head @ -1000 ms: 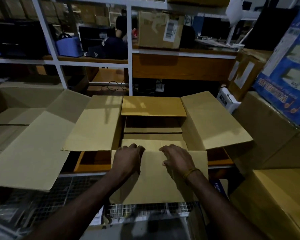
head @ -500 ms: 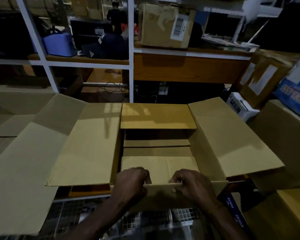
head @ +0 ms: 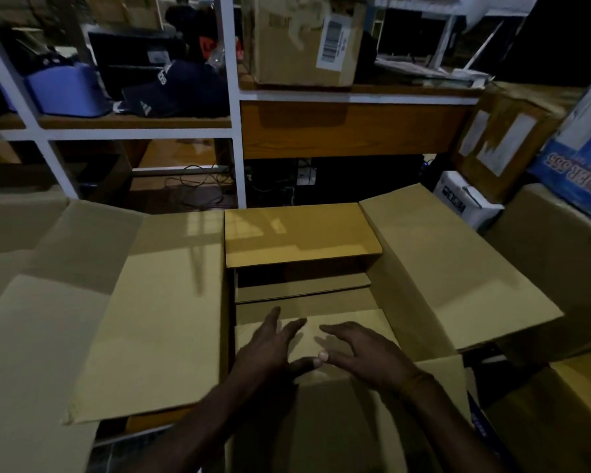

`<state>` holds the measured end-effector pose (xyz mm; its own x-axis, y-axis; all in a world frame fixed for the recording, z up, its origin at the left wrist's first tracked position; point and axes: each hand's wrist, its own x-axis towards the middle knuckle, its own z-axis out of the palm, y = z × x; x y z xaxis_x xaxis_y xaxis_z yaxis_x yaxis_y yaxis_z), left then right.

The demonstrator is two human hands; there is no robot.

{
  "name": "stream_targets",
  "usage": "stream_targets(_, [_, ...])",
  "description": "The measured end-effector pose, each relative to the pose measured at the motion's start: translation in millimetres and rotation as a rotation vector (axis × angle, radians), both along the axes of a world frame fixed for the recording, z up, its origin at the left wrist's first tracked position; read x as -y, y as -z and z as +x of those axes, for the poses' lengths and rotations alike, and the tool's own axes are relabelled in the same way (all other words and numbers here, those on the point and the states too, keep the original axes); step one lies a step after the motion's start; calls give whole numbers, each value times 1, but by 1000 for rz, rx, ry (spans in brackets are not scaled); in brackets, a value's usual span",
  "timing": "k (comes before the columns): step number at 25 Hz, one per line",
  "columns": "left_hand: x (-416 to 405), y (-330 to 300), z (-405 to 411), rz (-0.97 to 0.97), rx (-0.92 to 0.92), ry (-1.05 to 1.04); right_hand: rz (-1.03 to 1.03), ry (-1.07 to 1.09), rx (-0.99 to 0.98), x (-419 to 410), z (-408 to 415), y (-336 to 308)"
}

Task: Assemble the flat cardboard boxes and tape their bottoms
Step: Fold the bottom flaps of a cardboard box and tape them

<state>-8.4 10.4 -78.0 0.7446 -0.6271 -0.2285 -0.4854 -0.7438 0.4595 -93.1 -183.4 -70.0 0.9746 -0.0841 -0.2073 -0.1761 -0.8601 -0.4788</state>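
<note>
An unfolded brown cardboard box stands open in front of me, its long side flaps spread out left and right. The far short flap is folded inward over the opening. My left hand and my right hand lie side by side on the near short flap, fingers stretched forward, pressing it down into the box. The thumbs nearly touch at the flap's fold. No tape is in view.
Another opened cardboard box lies at the left. Stacked boxes and a blue printed carton crowd the right side. White shelving with a labelled box and a blue bin rises behind.
Both hands let go of the near flap's edge, which they gripped half a second ago, and now press flat on it. The flap has folded inward over the opening.
</note>
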Motion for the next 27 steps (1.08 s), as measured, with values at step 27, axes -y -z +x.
stream_targets(27, [113, -22, 246, 143, 531, -345, -474, 39, 367, 149, 275, -17])
